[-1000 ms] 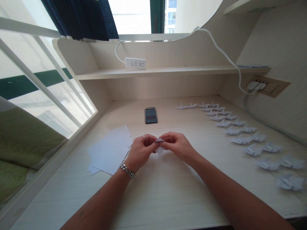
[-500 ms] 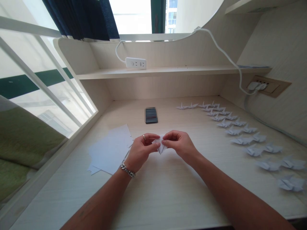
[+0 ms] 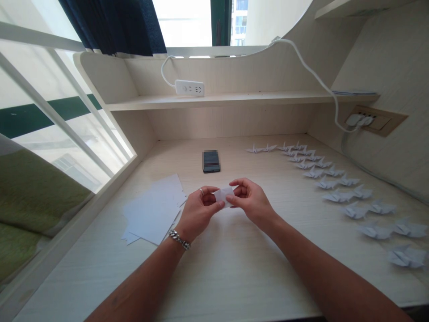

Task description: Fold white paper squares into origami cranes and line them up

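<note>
Between my two hands is a small folded piece of white paper [image 3: 222, 193], held just above the desk. My left hand [image 3: 200, 209] pinches its left side between thumb and fingers; a ring and a chain bracelet are on this hand and wrist. On the other side, my right hand [image 3: 250, 199] grips the paper with the thumb on its front face and the fingers behind. The paper looks squarish from here, and its back and lower edges are partly hidden by fingers.
Loose white paper sheets [image 3: 152, 208] lie left of my hands. A dark phone-like object [image 3: 211, 161] is beyond them. Several folded paper cranes [image 3: 338, 195] stand in rows along the right. A power strip [image 3: 189, 88] rests on the shelf [image 3: 234, 100].
The paper showed a downward point with a crease before; now a flat, squarish face shows. My right fingers have lifted and spread slightly, and its thumb has shifted onto the front.
</note>
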{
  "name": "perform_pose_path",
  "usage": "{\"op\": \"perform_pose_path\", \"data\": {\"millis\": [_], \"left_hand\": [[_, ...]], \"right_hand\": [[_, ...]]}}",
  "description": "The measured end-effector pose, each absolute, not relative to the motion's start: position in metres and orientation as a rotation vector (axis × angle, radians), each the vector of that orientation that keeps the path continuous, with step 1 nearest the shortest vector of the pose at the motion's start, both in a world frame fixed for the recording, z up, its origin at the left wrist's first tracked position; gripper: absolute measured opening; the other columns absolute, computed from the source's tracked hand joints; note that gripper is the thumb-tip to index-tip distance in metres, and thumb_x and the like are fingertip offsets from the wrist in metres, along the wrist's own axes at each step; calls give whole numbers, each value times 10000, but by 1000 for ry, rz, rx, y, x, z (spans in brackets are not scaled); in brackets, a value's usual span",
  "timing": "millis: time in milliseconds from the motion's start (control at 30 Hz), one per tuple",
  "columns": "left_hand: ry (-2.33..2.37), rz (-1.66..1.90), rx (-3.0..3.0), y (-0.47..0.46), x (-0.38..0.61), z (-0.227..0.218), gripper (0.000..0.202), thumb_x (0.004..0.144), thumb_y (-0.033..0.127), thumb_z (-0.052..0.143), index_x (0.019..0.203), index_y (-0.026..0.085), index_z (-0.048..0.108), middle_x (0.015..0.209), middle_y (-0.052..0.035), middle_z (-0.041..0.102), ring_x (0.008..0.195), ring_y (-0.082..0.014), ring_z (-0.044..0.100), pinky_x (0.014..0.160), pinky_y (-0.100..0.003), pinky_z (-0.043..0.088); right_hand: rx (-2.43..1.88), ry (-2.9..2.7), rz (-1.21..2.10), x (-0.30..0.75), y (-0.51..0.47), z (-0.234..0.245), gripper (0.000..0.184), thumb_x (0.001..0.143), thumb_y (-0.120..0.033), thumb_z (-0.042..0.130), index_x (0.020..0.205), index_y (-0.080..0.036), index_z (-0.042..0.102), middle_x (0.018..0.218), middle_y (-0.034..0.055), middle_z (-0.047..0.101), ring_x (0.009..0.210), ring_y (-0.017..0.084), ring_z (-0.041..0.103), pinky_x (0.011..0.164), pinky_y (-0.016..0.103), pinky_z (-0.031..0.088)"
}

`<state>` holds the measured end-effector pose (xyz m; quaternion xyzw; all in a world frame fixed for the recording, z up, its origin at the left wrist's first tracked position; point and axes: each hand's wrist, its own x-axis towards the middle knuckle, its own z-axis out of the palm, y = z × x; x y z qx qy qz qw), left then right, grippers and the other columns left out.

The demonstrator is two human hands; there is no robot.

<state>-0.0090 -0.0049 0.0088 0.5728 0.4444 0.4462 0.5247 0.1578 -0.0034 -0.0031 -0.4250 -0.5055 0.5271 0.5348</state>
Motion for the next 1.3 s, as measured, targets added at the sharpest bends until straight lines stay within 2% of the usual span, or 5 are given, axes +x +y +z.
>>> {"op": "perform_pose_path", "data": {"millis": [233, 533, 800, 1133, 1300], "left_hand": [[1097, 1143, 1540, -7, -9, 6, 254, 764, 227, 675, 993, 147, 599, 795, -42, 690, 755, -157, 651, 706, -280, 505], [1123, 1292, 1507, -3, -15, 11, 299, 796, 277, 660, 1060, 152, 599, 769, -28, 695, 676, -131, 629, 674, -262, 509], [1098, 1105, 1449, -12, -8, 20, 364, 740, 395, 717, 982, 131, 654, 607, -10, 657, 432, -102, 551, 425, -217, 439], [1023, 1142, 1184, -12, -9, 21, 380, 709, 376, 757, 991, 137, 669, 739, -63, 732, 520, -145, 666, 485, -228, 517], [945, 1206, 1192, -13, -7, 20, 382, 689, 352, 779, 988, 133, 681, 803, -86, 754, 741, -202, 718, 708, -316, 576]], "right_hand": [[-1086, -1565, 1144, 160, -7, -3, 157, 757, -293, 662, 842, -162, 662, 752, 21, 650, 683, 147, 584, 618, 282, 467], [-1067, -1410, 1098, 158, -4, -2, 232, 742, -400, 700, 742, -168, 681, 683, 20, 666, 655, 160, 583, 632, 293, 456], [-1058, -1349, 892, 156, -9, 1, 166, 721, -362, 735, 806, -223, 763, 792, 46, 736, 693, 190, 629, 632, 308, 480], [-1015, -1309, 1025, 151, -12, -4, 198, 742, -239, 685, 923, -213, 761, 830, 53, 747, 643, 188, 670, 618, 336, 556], [-1014, -1354, 882, 150, -14, -3, 189, 748, -215, 681, 919, -228, 761, 917, 46, 753, 848, 229, 700, 794, 369, 563]]}}
